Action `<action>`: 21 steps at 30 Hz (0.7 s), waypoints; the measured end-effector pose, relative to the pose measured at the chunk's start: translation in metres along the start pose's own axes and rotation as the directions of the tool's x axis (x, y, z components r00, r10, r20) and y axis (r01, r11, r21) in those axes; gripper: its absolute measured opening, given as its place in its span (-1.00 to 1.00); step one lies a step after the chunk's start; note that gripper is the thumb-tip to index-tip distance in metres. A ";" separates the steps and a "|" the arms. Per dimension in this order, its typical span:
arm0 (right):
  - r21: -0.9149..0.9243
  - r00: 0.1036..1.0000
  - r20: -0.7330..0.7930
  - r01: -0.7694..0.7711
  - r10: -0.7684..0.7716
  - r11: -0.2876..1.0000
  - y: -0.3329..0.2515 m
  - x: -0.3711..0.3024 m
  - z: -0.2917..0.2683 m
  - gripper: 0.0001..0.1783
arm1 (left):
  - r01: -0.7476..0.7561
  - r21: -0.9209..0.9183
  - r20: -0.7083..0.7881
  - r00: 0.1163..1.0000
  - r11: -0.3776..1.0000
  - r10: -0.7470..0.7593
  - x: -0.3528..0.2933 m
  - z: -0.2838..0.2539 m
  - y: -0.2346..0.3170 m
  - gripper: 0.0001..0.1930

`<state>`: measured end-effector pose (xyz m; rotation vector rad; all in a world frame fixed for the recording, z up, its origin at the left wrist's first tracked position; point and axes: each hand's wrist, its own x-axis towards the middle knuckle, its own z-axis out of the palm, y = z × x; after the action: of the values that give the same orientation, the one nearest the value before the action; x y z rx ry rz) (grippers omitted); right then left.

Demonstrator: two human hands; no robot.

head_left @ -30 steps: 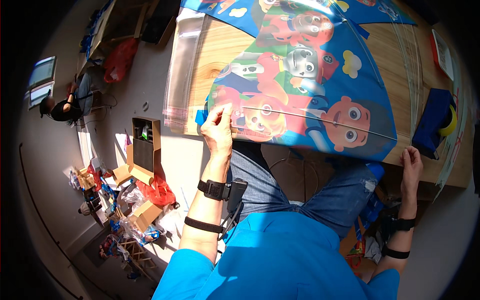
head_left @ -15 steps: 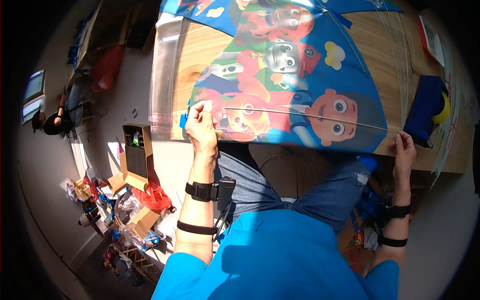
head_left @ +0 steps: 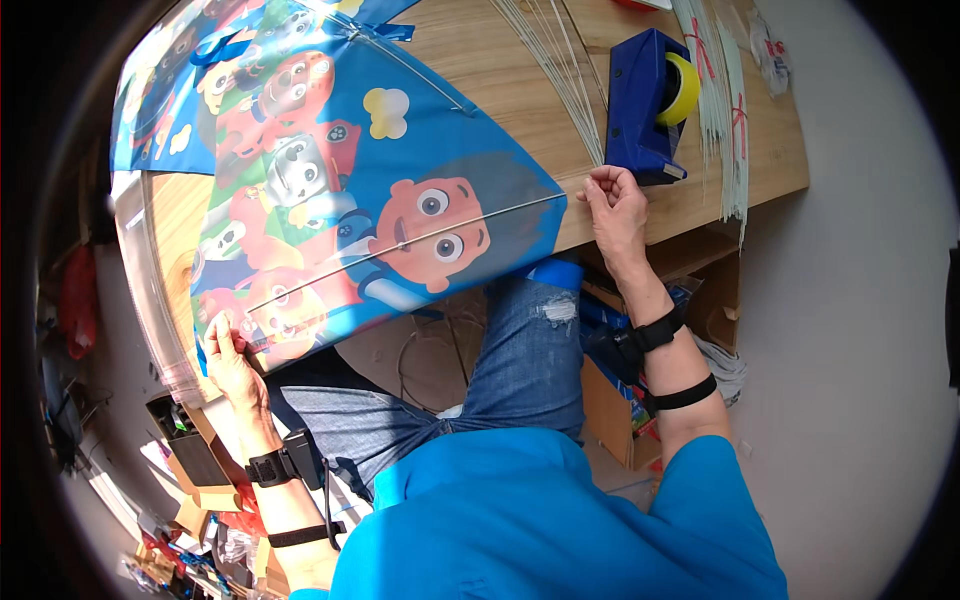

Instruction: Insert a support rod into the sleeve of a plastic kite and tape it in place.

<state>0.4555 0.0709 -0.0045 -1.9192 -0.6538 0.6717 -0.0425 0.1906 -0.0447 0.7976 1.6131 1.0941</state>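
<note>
A blue kite (head_left: 345, 245), printed with cartoon faces and clouds, lies spread over the wooden table. A thin pale rod (head_left: 400, 245) runs across its near part toward the right corner. My left hand (head_left: 235, 365) is closed at the kite's near left edge, thumb and forefinger pinching the fabric there. Just beyond the right corner, my right hand (head_left: 618, 215) has its fingertips pressed together above the wood. Whatever it may pinch is too small to see. A second thin rod (head_left: 415, 75) crosses the kite's upper part, beside a blue ribbon (head_left: 390, 33).
A blue tape dispenser (head_left: 635, 105) with a yellow roll stands just beyond my right hand. Loose thin rods (head_left: 560, 80) and red-tied bundles of pale rods (head_left: 738, 150) lie on the table (head_left: 775, 170). Open cardboard boxes (head_left: 190, 460) and bags crowd the floor at left.
The view has swung right, so the table and kite sit farther left in the picture. Both hands keep about the same places at the kite's two near corners.
</note>
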 end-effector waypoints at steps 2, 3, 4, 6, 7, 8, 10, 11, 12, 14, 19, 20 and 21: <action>0.035 1.000 0.002 -0.002 0.002 0.999 -0.002 0.000 0.004 -0.86 | -0.018 0.007 0.002 1.000 1.000 0.018 0.007 -0.012 -0.008 -0.81; 0.048 1.000 0.006 -0.002 0.002 0.999 -0.003 0.000 0.003 -0.85 | -0.014 0.008 0.006 1.000 1.000 0.014 0.008 -0.012 -0.008 -0.81; 0.060 1.000 0.011 -0.001 0.000 0.998 -0.002 0.001 0.003 -0.85 | 0.001 -0.006 0.031 1.000 1.000 -0.001 0.009 -0.013 -0.009 -0.81; 0.080 1.000 0.004 0.000 -0.001 0.997 0.000 0.001 0.002 -0.84 | 0.023 -0.024 0.082 0.996 0.999 -0.021 0.014 -0.018 -0.012 -0.80; 0.110 1.000 0.008 0.006 -0.007 0.994 0.000 0.001 0.005 -0.84 | 0.021 -0.022 0.079 0.997 1.000 -0.019 0.018 -0.026 -0.014 -0.80; 0.113 1.000 0.011 0.005 -0.007 0.994 -0.001 0.001 0.008 -0.84 | 0.005 -0.008 0.090 0.996 1.000 -0.004 0.023 -0.033 -0.017 -0.80; 0.130 1.000 0.007 0.005 -0.005 0.991 0.000 0.001 0.008 -0.84 | -0.002 0.003 0.111 0.994 1.000 0.002 0.022 -0.028 -0.018 -0.80; 0.127 1.000 0.004 0.004 -0.004 0.992 0.001 0.001 0.008 -0.84 | -0.012 -0.006 0.109 0.994 1.000 0.013 0.021 -0.026 -0.018 -0.83; 0.126 1.000 0.013 0.000 -0.001 0.992 0.002 0.002 0.010 -0.84 | -0.027 -0.014 0.101 0.994 1.000 0.028 0.020 -0.027 -0.017 -0.85; 0.127 1.000 0.025 -0.004 0.001 0.992 0.002 0.002 0.012 -0.84 | -0.008 -0.025 0.093 0.996 1.000 0.010 0.020 -0.031 -0.015 -0.85; 0.106 1.000 0.019 0.004 -0.006 0.994 0.004 0.001 0.008 -0.84 | -0.018 -0.015 0.110 0.994 1.000 0.020 0.018 -0.023 -0.017 -0.84; 0.107 1.000 0.019 0.004 -0.006 0.994 0.004 0.001 0.008 -0.84 | -0.010 -0.021 0.121 0.993 1.000 0.012 0.019 -0.025 -0.018 -0.84; 0.109 1.000 0.021 0.002 -0.005 0.994 0.005 0.001 0.009 -0.84 | -0.004 -0.027 0.129 0.992 1.000 0.007 0.020 -0.028 -0.017 -0.84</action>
<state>0.4507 0.0757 -0.0124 -1.8122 -0.6214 0.7127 -0.0753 0.1939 -0.0650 0.8386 1.4856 1.0441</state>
